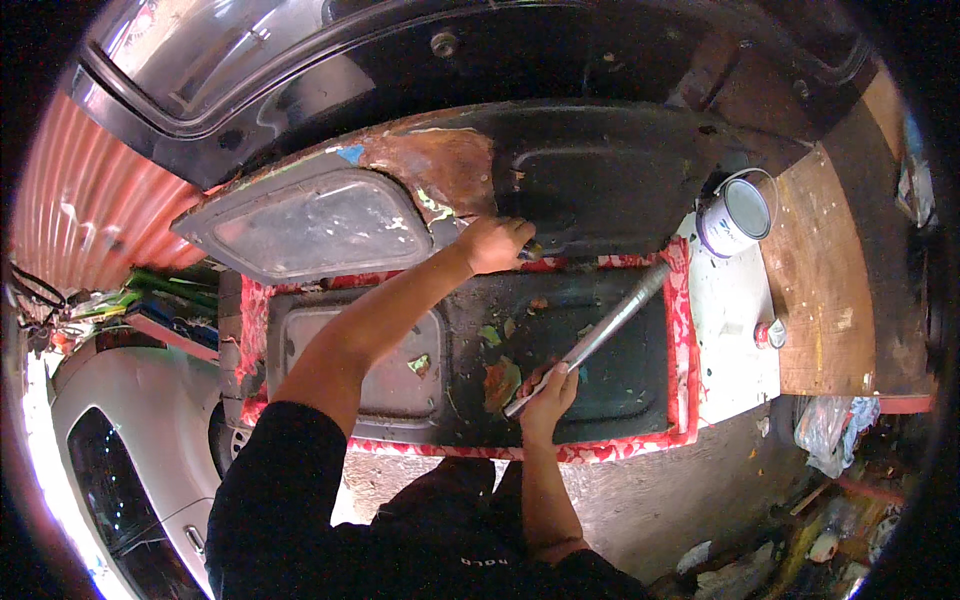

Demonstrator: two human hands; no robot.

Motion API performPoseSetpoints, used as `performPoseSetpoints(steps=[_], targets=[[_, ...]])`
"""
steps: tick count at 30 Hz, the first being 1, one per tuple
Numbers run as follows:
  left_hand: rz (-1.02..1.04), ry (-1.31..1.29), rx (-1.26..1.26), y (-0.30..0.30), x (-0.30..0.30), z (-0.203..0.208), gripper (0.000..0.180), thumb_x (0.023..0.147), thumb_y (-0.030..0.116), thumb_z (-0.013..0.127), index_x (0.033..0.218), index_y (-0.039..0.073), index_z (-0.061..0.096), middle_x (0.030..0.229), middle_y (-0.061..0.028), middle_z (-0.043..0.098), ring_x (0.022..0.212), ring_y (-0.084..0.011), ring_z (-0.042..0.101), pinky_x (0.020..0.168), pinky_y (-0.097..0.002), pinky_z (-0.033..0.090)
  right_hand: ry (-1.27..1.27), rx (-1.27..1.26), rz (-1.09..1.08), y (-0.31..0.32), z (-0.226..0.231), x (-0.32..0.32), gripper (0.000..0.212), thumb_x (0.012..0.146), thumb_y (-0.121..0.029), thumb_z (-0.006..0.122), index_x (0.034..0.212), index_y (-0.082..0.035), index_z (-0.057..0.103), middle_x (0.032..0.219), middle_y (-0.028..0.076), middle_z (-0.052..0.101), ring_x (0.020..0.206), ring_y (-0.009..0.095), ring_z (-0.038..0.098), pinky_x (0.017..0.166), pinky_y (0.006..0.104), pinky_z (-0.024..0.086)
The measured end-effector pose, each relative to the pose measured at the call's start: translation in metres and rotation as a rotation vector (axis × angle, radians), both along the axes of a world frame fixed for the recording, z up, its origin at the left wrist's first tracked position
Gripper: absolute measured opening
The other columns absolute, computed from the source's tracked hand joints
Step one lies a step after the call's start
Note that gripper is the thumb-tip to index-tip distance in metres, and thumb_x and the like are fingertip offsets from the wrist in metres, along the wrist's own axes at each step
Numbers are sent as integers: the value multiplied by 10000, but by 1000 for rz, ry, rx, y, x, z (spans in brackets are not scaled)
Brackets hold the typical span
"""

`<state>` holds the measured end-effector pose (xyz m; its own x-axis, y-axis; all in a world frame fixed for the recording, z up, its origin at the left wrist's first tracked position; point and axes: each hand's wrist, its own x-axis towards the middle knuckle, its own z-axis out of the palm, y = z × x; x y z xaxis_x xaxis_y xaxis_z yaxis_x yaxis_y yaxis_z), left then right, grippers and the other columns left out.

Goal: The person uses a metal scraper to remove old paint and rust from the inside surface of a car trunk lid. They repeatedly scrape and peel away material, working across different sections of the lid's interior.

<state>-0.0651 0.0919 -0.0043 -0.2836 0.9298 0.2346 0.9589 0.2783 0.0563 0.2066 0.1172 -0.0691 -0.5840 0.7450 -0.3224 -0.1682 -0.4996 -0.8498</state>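
My left hand is closed at the lower edge of a raised dark panel. A small dark piece with a yellowish tint shows past its fingers; I cannot make out its kind. My right hand grips the near end of a long silvery tube, which slants away to the far right. Beneath the tube lies a second dark panel with recessed shapes and scattered flakes. Red-and-white patterned cloth borders this lower panel. Brown bare surface shows on the raised panel, beside its grey recessed window shape.
A lidded paint can with a wire handle and a small red-and-white tin stand right, on a white sheet beside a wooden board. A silver car is at left. Glossy black bodywork arches across the far side.
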Motion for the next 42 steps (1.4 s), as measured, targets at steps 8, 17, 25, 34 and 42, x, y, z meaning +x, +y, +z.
performPoseSetpoints(steps=[8, 17, 25, 34, 42], targets=[[34, 45, 62, -18, -1, -6, 445, 683, 382, 750, 950, 57, 605, 843, -133, 647, 811, -304, 648, 736, -404, 526, -35, -94, 161, -29, 35, -15, 222, 980, -301, 494, 962, -82, 468, 609, -1, 437, 450, 99, 434, 395, 256, 374], [2, 91, 49, -10, 2, -4, 362, 725, 378, 708, 880, 73, 591, 856, -108, 633, 823, -282, 650, 706, -411, 520, -1, -105, 154, -4, 40, -8, 257, 979, -338, 486, 960, -82, 470, 603, 8, 424, 422, 107, 387, 375, 258, 334], [25, 29, 128, -14, 7, -1, 397, 707, 361, 726, 939, 77, 576, 906, -91, 621, 865, -274, 639, 738, -393, 512, -90, -95, 223, -1, 17, 13, 243, 982, -321, 481, 938, -82, 480, 581, 13, 433, 409, 107, 403, 365, 258, 332], [58, -104, 286, -40, 11, 9, 445, 652, 209, 747, 1052, 88, 593, 1089, -75, 585, 1034, -286, 576, 873, -398, 487, -168, -79, 294, 21, 40, 35, 264, 967, -350, 500, 925, -92, 471, 584, 29, 458, 407, 116, 409, 360, 271, 334], [94, -133, 496, -56, 9, 11, 458, 632, 152, 755, 1060, 105, 599, 1100, -78, 597, 1041, -287, 579, 893, -386, 480, -267, 30, 369, 31, 66, 43, 276, 963, -366, 506, 923, -95, 472, 572, 29, 450, 395, 113, 406, 357, 269, 334]])
